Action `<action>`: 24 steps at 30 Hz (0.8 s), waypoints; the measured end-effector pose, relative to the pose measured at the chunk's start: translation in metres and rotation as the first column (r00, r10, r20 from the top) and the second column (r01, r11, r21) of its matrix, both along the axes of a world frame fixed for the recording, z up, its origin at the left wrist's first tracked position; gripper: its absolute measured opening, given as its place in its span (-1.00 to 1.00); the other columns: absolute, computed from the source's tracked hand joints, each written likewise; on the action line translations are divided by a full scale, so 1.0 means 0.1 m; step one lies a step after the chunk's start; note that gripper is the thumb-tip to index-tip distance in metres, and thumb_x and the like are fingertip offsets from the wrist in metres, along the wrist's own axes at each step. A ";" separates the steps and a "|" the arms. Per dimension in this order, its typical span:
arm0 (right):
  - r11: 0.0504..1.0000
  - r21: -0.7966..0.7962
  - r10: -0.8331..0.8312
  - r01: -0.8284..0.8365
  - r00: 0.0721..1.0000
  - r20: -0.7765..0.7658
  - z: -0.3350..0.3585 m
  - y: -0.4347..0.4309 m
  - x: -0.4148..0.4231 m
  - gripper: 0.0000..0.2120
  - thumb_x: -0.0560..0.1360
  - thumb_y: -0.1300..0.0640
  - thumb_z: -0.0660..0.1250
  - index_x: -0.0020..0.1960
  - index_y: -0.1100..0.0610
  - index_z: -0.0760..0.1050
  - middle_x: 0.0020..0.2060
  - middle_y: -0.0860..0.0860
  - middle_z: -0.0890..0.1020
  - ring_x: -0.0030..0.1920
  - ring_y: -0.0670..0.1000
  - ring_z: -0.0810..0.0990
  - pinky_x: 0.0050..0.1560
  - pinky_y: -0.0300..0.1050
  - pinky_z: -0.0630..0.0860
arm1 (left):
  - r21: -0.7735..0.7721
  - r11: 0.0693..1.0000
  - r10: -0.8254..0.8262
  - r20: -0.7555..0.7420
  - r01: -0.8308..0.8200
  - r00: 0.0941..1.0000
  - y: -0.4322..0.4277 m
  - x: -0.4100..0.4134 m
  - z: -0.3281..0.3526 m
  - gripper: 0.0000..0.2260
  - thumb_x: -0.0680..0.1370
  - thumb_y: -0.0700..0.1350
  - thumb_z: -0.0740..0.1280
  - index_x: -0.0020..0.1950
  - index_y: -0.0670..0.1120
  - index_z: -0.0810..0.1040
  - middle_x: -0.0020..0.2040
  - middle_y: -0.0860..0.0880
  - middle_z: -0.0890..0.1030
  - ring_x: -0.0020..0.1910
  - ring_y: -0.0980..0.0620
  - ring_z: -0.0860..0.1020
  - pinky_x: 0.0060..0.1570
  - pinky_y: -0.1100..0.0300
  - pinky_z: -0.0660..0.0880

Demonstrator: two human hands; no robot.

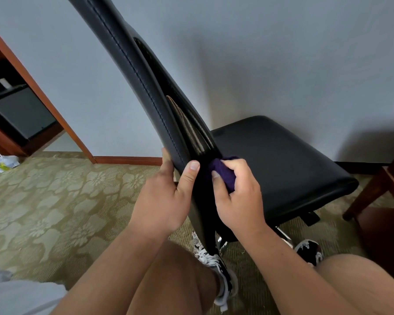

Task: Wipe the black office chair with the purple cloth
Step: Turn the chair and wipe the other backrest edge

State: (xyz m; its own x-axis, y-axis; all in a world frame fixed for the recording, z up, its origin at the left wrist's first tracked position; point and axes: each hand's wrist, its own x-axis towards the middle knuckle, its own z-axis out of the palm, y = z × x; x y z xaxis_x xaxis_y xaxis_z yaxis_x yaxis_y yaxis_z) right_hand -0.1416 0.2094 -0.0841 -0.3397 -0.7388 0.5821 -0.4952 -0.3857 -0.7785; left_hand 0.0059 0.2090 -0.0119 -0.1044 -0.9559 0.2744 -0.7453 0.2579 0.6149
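Observation:
The black office chair stands in front of me, seen from its side, with the backrest edge running up to the top left and the seat to the right. My left hand grips the lower edge of the backrest, thumb on the front and fingers behind. My right hand holds the bunched purple cloth and presses it into the join between backrest and seat. Most of the cloth is hidden inside my fingers.
A grey wall lies behind the chair. A wooden cabinet with a black mini fridge stands at the left, and a white bag lies on the patterned carpet. A dark wooden furniture leg is at the right. My knees and shoes are below.

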 end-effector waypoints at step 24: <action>0.997 0.071 0.039 -0.037 0.999 -0.027 -0.02 -0.02 -0.03 -0.80 0.54 0.06 0.41 0.14 0.04 0.52 -0.01 -0.21 0.57 -0.02 -0.17 0.54 -0.06 -0.18 0.53 | 0.161 0.983 0.051 0.192 -0.083 0.980 0.00 0.11 0.60 -0.72 0.51 0.34 0.27 0.09 0.23 0.51 -0.17 0.29 0.61 -0.11 0.29 0.57 -0.18 0.29 0.41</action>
State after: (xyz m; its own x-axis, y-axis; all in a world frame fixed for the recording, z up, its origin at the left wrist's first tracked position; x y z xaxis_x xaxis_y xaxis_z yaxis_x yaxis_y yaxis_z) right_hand -0.1441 0.2071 -0.0861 -0.2945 -0.7904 0.5372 -0.5037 -0.3494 -0.7901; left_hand 0.0169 0.2092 0.0480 -0.0726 -0.9931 0.0919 -0.8628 0.1087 0.4937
